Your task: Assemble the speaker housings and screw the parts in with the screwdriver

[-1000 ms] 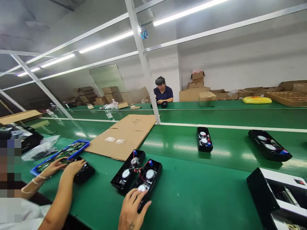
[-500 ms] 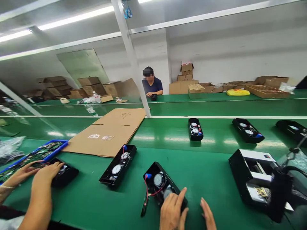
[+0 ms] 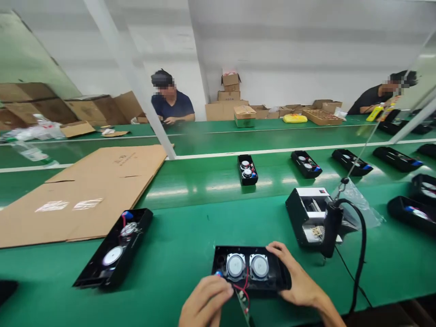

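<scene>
- A plain white wall [image 3: 289, 54] backs the room; before it runs a smooth green work surface [image 3: 190, 227], matte near the person and glossier further off, where light lies in streaks.
- At far left lies a flattened brown cardboard sheet [image 3: 102, 181], creased and marked with shiny tape; just beside it, set aslant, is a black trough-shaped casing [image 3: 134, 252] with round pale parts inside.
- Across the way sits a co-worker in a dark blue shirt [image 3: 175, 108], well apart from the hands.
- At near centre, the person's left hand [image 3: 206, 302] is at the near left corner of an open black oblong casing [image 3: 267, 285]; its fingers are narrowed together beside thin red wires [image 3: 246, 278] and a slim green circuit strip [image 3: 242, 300]; one cannot tell exactly what they pinch.
- The casing rests on the green surface before the person, open side up, two round silver-white speakers [image 3: 235, 265] side by side within; the right hand [image 3: 298, 281] holds its right end, fingers spread around the rim.
- Good handling here likely means a firm right hold, a light left touch and slack in the wires; a tug could strain their joints.
- Further right stand a boxy black-and-white machine [image 3: 295, 218] and a hanging black cylindrical tool [image 3: 331, 229].
</scene>
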`<state>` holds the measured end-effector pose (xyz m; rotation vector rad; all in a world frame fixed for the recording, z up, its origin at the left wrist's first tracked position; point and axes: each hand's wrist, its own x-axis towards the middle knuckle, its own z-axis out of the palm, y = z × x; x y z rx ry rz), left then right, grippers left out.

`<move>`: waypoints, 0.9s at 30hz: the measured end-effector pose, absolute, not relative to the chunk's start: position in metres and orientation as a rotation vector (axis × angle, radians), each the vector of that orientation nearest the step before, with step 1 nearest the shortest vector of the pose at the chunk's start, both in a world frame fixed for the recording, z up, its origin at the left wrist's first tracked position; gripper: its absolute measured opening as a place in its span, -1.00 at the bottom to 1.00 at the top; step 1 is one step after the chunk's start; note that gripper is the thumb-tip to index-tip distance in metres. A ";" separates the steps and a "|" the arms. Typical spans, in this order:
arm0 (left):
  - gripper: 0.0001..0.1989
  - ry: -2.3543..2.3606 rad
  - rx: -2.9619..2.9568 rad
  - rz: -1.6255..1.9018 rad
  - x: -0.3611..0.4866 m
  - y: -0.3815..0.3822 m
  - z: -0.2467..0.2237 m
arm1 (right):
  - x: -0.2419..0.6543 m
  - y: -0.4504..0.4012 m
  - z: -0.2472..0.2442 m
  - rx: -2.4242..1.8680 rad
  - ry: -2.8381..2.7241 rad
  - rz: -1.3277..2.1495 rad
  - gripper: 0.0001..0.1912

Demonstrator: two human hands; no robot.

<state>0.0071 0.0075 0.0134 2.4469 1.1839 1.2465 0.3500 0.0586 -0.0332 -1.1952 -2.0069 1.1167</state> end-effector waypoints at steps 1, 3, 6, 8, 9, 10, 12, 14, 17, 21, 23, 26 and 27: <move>-0.77 1.197 2.455 1.221 0.003 0.013 0.021 | 0.364 0.064 -0.022 -1.192 -2.021 1.153 0.10; -0.78 1.167 2.520 1.140 0.003 0.024 0.026 | 0.386 0.066 -0.006 -1.241 -2.047 1.172 0.10; -0.73 1.176 2.565 1.032 0.015 0.033 0.016 | 0.399 0.050 0.001 -1.416 -1.977 0.973 0.00; -0.76 1.177 2.577 1.011 0.023 0.036 0.008 | 0.397 0.029 -0.005 -1.457 -1.829 0.716 -0.28; -0.78 1.172 2.580 1.033 0.026 0.038 0.005 | 0.392 0.017 -0.011 -1.440 -1.735 0.594 -0.47; -0.80 1.162 2.581 1.051 0.028 0.039 0.003 | 0.386 0.004 -0.019 -1.405 -1.640 0.501 -0.68; -0.82 1.148 2.560 1.070 0.032 0.042 0.002 | 0.367 -0.020 -0.039 -1.347 -1.487 0.475 -0.90; -0.81 1.128 2.525 1.058 0.035 0.045 0.003 | 0.340 -0.041 -0.061 -1.322 -1.396 0.703 -0.95; -0.78 1.112 2.466 1.016 0.041 0.046 0.001 | 0.296 -0.060 -0.085 -1.311 -1.068 1.073 -0.60; -0.76 1.106 2.433 0.962 0.048 0.042 -0.006 | 0.266 -0.049 -0.079 -1.249 -0.933 0.984 -0.65; -0.73 1.064 2.439 1.020 0.051 0.041 -0.010 | 0.267 -0.030 -0.059 -1.269 -1.046 0.794 -0.69; -0.64 1.021 2.462 1.160 0.055 0.041 -0.012 | 0.278 0.003 -0.025 -1.393 -1.168 0.715 -0.71; -0.63 1.039 2.461 1.189 0.056 0.042 -0.012 | 0.281 0.012 -0.015 -1.422 -1.179 0.720 -0.70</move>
